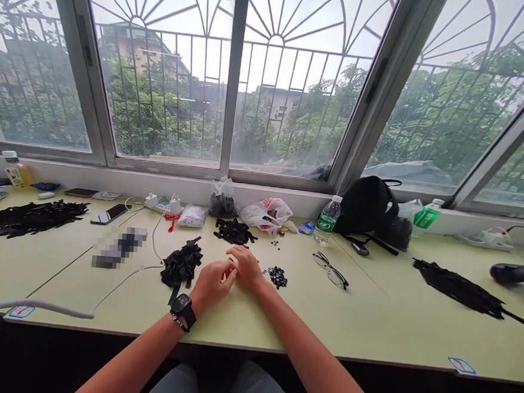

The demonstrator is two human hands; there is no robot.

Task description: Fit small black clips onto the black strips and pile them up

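Observation:
My left hand (211, 281), with a black watch on its wrist, and my right hand (244, 266) meet over the pale green table (370, 324), fingertips pinched together on something too small to make out. Just left of them lies a heap of black fabric strips (180, 264). A small cluster of dark buttons (278, 276) sits right of my right hand. Another pile of black pieces (235, 231) lies behind the hands.
A pair of glasses (331, 269) lies to the right, with a water bottle (328, 219) and a black bag (367, 205) behind. More black strips lie far left (34, 216) and far right (464, 288). A phone (110, 213), power strip (163, 204) and plastic bags (266, 212) line the sill.

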